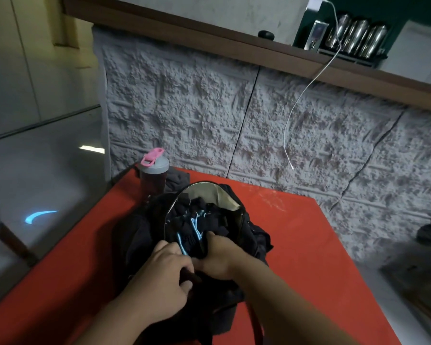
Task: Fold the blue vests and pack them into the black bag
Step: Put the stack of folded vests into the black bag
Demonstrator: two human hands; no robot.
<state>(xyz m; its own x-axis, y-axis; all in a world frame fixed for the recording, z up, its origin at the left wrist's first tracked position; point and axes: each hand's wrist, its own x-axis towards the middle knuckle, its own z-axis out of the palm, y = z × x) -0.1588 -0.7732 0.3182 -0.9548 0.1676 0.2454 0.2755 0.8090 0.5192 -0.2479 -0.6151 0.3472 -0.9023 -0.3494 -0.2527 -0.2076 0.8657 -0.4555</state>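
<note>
While both hands work at the near rim of the black bag (144,235), the dark vests (197,220) with light-blue trim lie bunched inside its open mouth, loosely piled, not flat. The left hand (159,270) has its grip curled on dark fabric at that rim, and the right hand (217,255) pinches cloth just beside it, fingers tucked into the bag.

The risk, as I judge it, is that pushing the pile down undoes the folds, or that the blue trim snags on the zip edge. A hard shove could also slide the bag along the red desk (309,245) into the shaker bottle (153,174) with the pink lid, standing just behind the bag.

No brand, label or writing can be read on anything.
</note>
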